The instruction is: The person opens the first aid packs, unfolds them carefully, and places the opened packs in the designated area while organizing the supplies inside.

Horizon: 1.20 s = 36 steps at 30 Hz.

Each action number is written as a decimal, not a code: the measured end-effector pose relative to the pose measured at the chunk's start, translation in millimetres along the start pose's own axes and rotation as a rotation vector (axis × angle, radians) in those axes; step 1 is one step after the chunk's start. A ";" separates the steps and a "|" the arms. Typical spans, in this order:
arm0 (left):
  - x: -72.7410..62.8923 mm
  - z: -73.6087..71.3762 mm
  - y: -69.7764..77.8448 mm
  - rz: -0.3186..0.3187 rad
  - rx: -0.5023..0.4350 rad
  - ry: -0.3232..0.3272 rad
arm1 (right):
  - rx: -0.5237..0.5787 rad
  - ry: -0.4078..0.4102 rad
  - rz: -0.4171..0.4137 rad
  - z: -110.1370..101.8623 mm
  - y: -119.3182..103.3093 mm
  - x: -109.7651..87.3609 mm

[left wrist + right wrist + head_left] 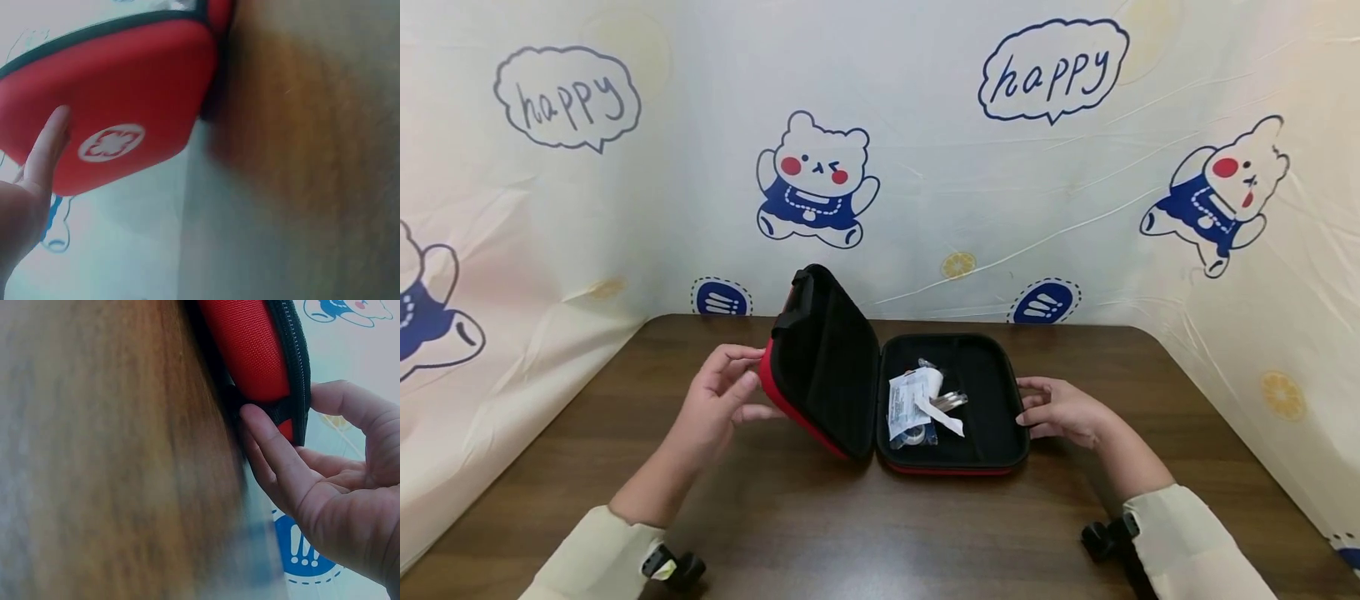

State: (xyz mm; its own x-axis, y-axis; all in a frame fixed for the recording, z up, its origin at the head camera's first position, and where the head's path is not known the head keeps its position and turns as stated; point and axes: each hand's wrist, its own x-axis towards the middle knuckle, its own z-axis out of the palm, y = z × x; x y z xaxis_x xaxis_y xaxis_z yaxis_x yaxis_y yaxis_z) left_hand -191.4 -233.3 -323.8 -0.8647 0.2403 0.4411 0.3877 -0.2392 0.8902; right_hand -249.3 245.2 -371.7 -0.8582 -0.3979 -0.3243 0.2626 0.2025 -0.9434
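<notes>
A red first-aid case (150, 87) with a white cross emblem stands unfolded on the table, its black lining facing up. Its lid (823, 375) tilts up on the left side. My left hand (722, 396) touches the lid's red outer face with fairly straight fingers. At the right side of the base (992, 442), my right hand (350, 506) grips the zippered edge, fingers against the red side and thumb at the rim. Inside the base lie a white printed packet (907, 402), a white strip (942, 418), shiny metal pieces (951, 400) and a small clear bag (917, 436).
The brown wooden table (760, 517) carries the case near its back edge. Behind it hangs a pale curtain (925, 167) with bear drawings and "happy" bubbles. Black wrist devices (677, 568) sit at both cuffs.
</notes>
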 end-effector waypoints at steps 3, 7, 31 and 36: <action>2.0 -9.7 7.2 -0.118 0.023 0.086 | -0.010 -0.005 -0.005 0.6 -1.1 -0.5; 4.4 -24.0 12.1 -0.319 0.103 0.152 | -0.023 -0.001 -0.003 0.5 -2.1 -0.7; 2.1 -77.8 -37.3 -0.631 0.237 -0.211 | -0.047 -0.037 -0.013 -32.1 2.2 -20.0; 2.6 -76.1 -48.0 -0.639 0.221 -0.180 | -0.016 -0.018 -0.024 -35.1 5.2 -20.6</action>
State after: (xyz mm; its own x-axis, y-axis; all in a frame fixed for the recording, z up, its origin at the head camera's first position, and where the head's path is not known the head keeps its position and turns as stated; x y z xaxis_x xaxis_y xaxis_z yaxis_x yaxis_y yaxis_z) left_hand -236.5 -292.8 -374.0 -0.8860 0.4267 -0.1815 -0.1069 0.1929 0.9754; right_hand -245.7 285.8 -367.4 -0.8560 -0.4192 -0.3026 0.2347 0.2064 -0.9499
